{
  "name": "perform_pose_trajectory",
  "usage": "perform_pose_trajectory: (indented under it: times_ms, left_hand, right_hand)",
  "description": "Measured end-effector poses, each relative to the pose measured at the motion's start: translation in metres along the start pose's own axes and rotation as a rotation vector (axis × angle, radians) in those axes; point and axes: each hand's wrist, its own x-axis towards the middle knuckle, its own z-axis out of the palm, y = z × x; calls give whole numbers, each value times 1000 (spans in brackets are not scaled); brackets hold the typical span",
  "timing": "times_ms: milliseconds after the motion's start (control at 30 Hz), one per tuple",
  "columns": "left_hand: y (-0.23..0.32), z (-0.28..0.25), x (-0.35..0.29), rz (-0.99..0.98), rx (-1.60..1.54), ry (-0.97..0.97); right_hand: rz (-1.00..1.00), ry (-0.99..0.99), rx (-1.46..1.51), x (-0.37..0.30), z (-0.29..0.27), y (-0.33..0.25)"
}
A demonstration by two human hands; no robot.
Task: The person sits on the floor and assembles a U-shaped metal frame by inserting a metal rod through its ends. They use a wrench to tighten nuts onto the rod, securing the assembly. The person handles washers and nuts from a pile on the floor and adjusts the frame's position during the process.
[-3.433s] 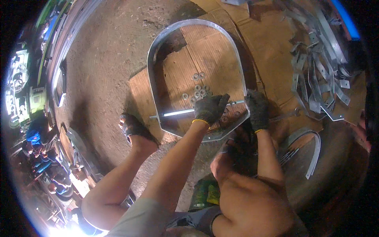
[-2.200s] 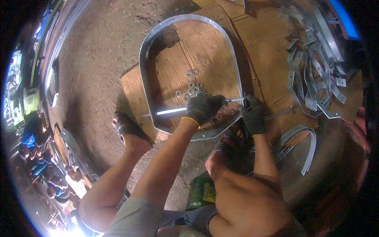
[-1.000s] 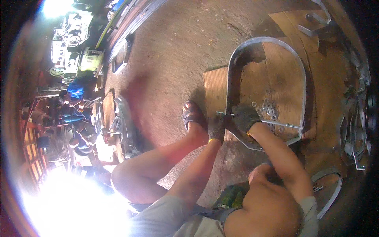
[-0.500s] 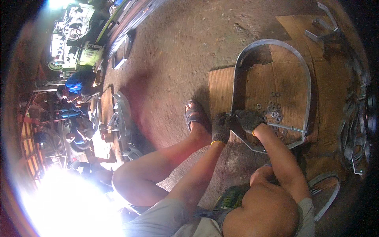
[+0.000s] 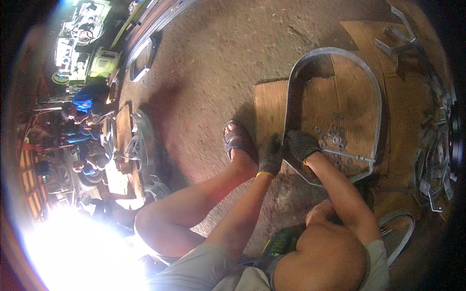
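A metal workshop is indicated: a green machine [image 5: 104, 61] is seen far left of the left hand [image 5: 272, 154], a rough floor [image 5: 208, 72] is partly covered by cardboard [image 5: 269, 103] beneath the right hand [image 5: 302, 144], and bent strips [image 5: 425, 186] are heaped well to its right.

Toward three o'clock in the head view, an arched metal frame [image 5: 377, 92] lay on cardboard [image 5: 269, 104]. At the frame's eight o'clock, the gloved left hand [image 5: 271, 157] was at its outer side and the gloved right hand [image 5: 302, 145] just inside, their fingertips hidden. A metal rod [image 5: 347, 155] ran from the right wrist to the frame's four o'clock, washers [image 5: 335, 139] beside it.
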Motion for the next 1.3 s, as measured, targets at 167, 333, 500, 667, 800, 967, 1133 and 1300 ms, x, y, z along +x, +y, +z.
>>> perform_pose_trajectory:
  times_ms: [167, 333, 500, 667, 800, 967, 1133, 1300]
  left_hand:
    - [12, 2, -2, -138, -60, 38]
    - [7, 4, 2, -87, 1, 43]
    - [-33, -2, 11, -9, -196, 17]
    - [-23, 9, 8, -23, -276, 62]
    - [-2, 9, 0, -87, -255, 83]
    - [11, 1, 0, -91, -224, 19]
    - [27, -7, -5, -92, -204, -30]
    - [36, -6, -6, -73, -175, -21]
  right_hand:
    - [-53, -20, -84, 0, 4, 7]
    - [-154, -239, -178, 15, -5, 17]
    - [-230, -36, -227, -9, 0, 2]
    - [-252, 271, -181, -25, 21, 50]
    - [-15, -42, -190, -22, -3, 38]
    - [-107, -100, -175, 2, -1, 46]
    - [23, -32, -10, -17, -23, 18]
    - [-86, 99, 116, -30, -32, 14]
